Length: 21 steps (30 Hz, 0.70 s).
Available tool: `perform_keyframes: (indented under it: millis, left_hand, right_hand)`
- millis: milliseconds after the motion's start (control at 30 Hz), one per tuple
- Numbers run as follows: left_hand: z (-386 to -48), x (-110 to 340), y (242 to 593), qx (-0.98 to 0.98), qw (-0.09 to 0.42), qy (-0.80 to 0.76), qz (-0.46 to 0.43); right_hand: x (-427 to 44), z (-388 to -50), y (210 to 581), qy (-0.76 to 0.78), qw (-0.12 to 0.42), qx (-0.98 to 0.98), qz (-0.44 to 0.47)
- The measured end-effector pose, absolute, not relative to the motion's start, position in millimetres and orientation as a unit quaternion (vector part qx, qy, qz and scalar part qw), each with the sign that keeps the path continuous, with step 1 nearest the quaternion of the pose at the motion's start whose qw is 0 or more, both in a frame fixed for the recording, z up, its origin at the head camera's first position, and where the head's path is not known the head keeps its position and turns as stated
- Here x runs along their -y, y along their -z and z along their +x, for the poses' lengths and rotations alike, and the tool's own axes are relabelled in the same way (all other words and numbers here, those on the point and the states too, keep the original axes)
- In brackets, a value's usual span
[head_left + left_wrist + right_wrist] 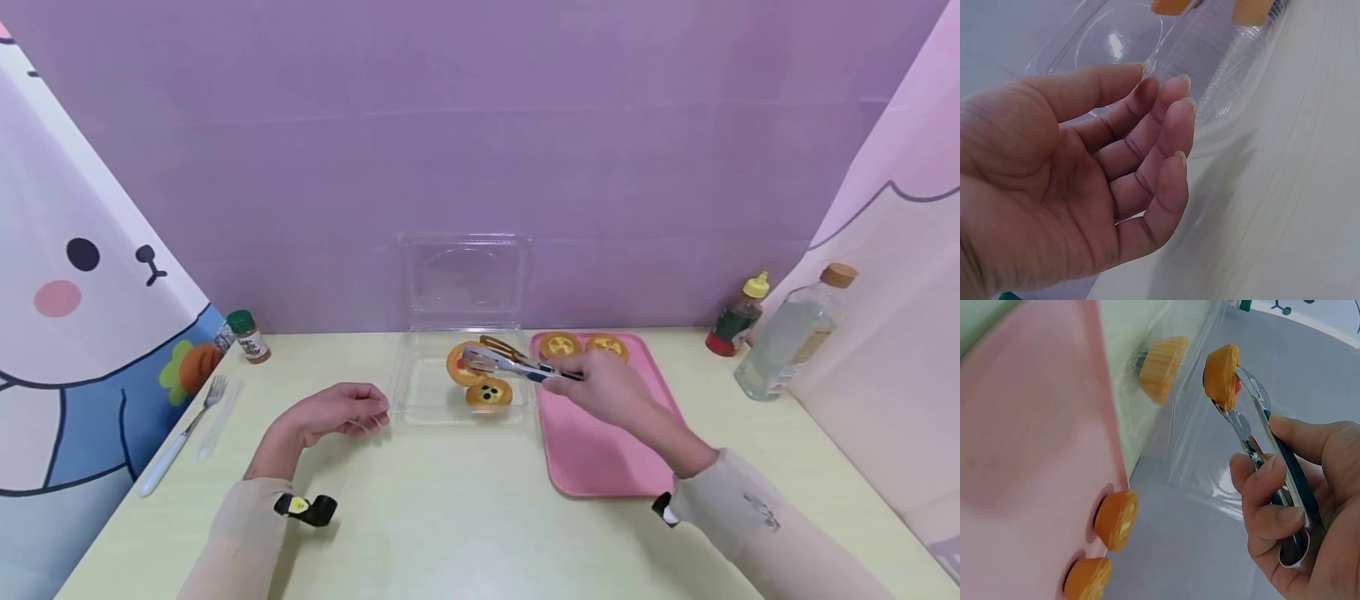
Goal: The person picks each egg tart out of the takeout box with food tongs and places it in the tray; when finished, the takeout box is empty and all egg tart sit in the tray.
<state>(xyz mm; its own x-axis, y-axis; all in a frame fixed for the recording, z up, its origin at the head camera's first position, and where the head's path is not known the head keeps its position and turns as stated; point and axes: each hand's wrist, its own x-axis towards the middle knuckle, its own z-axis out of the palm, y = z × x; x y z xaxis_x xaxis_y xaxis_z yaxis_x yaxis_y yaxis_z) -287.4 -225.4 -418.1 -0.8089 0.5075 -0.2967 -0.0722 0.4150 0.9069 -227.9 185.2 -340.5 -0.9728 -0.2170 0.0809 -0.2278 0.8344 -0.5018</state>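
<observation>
My right hand (607,387) grips metal tongs (517,364) with dark handles. Their tips hold a small tart (1220,376) with a red topping, which in the head view is over the clear plastic container (427,392). Another tart (489,392), with dark berries, sits inside that container, whose lid (465,279) stands raised at the back. By the container's left side is my left hand (341,410). In the left wrist view its fingers are loosely bent, thumb close to the index fingertip, with nothing seen between them.
Two tarts (560,344) lie at the far end of a pink tray (600,450), right of the container. A sauce bottle (738,317) and a clear bottle (795,337) stand at right. Far left are a spice jar (249,337), a fork (183,437) and a clear strip (217,423).
</observation>
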Motion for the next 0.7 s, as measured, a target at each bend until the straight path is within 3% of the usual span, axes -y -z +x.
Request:
perform_keyframes:
  millis: [533, 700]
  left_hand:
    - [-287.2, 225.6, 417.8, -0.795, 0.278, -0.522, 0.136]
    - [-287.2, 226.0, 418.8, -0.795, 0.278, -0.522, 0.138]
  right_hand:
    - [-218.3, -215.4, 326.7, -0.217, 0.020, 0.973, 0.080]
    - [-228.5, -211.8, 326.9, -0.220, 0.046, 0.970, 0.096]
